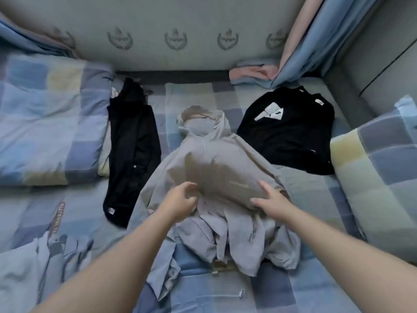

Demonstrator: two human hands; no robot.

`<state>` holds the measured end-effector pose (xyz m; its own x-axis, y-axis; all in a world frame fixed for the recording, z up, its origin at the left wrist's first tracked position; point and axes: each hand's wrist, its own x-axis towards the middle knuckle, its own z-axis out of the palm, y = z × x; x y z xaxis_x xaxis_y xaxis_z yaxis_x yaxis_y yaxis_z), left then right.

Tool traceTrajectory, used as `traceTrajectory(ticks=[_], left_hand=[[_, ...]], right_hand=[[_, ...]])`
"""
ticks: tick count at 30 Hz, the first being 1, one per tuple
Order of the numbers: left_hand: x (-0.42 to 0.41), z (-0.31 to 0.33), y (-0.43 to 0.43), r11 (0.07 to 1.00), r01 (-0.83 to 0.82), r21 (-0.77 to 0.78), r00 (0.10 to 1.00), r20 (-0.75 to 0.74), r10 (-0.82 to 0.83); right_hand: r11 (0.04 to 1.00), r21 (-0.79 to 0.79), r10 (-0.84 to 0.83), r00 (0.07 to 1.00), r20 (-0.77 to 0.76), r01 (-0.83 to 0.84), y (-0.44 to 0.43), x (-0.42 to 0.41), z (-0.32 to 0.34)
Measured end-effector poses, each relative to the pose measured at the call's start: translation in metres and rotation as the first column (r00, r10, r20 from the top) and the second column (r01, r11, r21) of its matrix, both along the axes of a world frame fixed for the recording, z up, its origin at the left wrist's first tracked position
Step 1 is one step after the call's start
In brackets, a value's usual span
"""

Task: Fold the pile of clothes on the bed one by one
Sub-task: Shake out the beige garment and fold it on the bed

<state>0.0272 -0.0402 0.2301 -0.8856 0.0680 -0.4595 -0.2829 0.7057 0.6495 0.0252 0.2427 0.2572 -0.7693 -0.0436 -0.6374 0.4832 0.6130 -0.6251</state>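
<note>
pinching grey hoodie, left grip; right grip pressing.

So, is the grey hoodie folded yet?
Not folded. The hoodie lies flat at the hood end, its lower half bunched in loose creases by the left hand and right hand.

Bare left hand and bare right hand, both a little blurred at the fingertips, with short plain nails just visible on the right. Behind them a bare left forearm and a bare right forearm, smooth and uncovered from wrist to the lower picture edge. Slim at the wrists, much broader near the bottom corners under the wide lens.
</note>
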Motion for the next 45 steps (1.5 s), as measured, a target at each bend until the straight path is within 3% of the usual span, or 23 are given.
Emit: traceTrajectory(ticks=[5, 8, 10, 12, 14, 17, 19, 21, 23, 27, 29, 32, 36, 37, 39, 41, 43, 45], left_hand=[[0.114, -0.132, 0.021, 0.994, 0.105, -0.03, 0.934, 0.346, -0.088], [0.156, -0.185, 0.043, 0.985, 0.169, -0.039, 0.906, 0.4, -0.14], [0.17, -0.216, 0.061, 0.982, 0.17, -0.083, 0.915, 0.384, -0.126], [0.173, -0.245, 0.081, 0.978, 0.153, -0.143, 0.947, 0.304, -0.104], [0.168, -0.273, 0.096, 0.958, 0.143, -0.249, 0.976, 0.198, -0.094], [0.152, -0.312, 0.112, 0.897, 0.101, -0.43, 0.992, 0.106, -0.061], [0.144, -0.333, 0.116, 0.853, 0.047, -0.52, 0.999, 0.031, -0.037], [0.142, -0.343, 0.116, 0.829, 0.016, -0.559, 0.998, -0.044, -0.049], [0.149, -0.343, 0.11, 0.848, 0.032, -0.529, 0.994, -0.073, -0.082], [0.178, -0.32, 0.091, 0.92, 0.129, -0.37, 0.987, -0.042, -0.155], [0.197, -0.304, 0.076, 0.931, 0.135, -0.34, 0.987, -0.032, -0.155], [0.224, -0.286, 0.046, 0.869, 0.109, -0.483, 0.994, 0.059, -0.092], [0.248, -0.272, 0.033, 0.719, 0.285, -0.634, 0.917, 0.399, -0.012], [0.253, -0.271, 0.035, 0.712, 0.297, -0.637, 0.915, 0.404, -0.02], [0.264, -0.275, 0.042, 0.726, 0.28, -0.628, 0.952, 0.277, -0.128], [0.271, -0.281, 0.053, 0.755, 0.327, -0.569, 0.943, 0.146, -0.298], [0.275, -0.291, 0.066, 0.723, 0.442, -0.531, 0.893, 0.18, -0.413], [0.279, -0.304, 0.078, 0.684, 0.482, -0.548, 0.874, 0.249, -0.417]], right_hand=[[0.99, 0.066, -0.138, 0.967, 0.215, 0.127, 0.054, 0.105, -0.114], [0.994, 0.106, -0.032, 0.968, 0.248, 0.006, 0.073, 0.143, -0.167], [0.969, 0.176, 0.137, 0.968, 0.209, -0.175, 0.078, 0.152, -0.204], [0.865, 0.305, 0.357, 0.916, 0.181, -0.398, 0.075, 0.152, -0.24], [0.759, 0.395, 0.49, 0.854, 0.178, -0.518, 0.066, 0.146, -0.278], [0.701, 0.47, 0.525, 0.834, 0.169, -0.536, 0.058, 0.133, -0.331], [0.687, 0.545, 0.528, 0.845, 0.08, -0.481, 0.059, 0.127, -0.355], [0.712, 0.598, 0.515, 0.853, -0.089, -0.368, 0.064, 0.124, -0.364], [0.78, 0.547, 0.478, 0.853, -0.209, -0.303, 0.072, 0.126, -0.363], [0.913, 0.39, 0.244, 0.928, -0.283, -0.121, 0.098, 0.133, -0.331], [0.918, 0.397, 0.134, 0.94, -0.313, 0.002, 0.12, 0.14, -0.311], [0.867, 0.493, 0.068, 0.963, -0.262, 0.073, 0.155, 0.153, -0.291], [0.787, 0.616, -0.061, 0.998, 0.015, 0.039, 0.182, 0.171, -0.283], [0.765, 0.644, -0.003, 1.0, 0.025, -0.014, 0.18, 0.177, -0.283], [0.729, 0.67, 0.287, 0.952, -0.11, -0.142, 0.168, 0.189, -0.284], [0.692, 0.627, 0.584, 0.788, -0.194, -0.359, 0.145, 0.202, -0.286], [0.594, 0.565, 0.735, 0.672, -0.091, -0.573, 0.118, 0.214, -0.297], [0.485, 0.53, 0.779, 0.619, 0.1, -0.696, 0.096, 0.225, -0.314]])
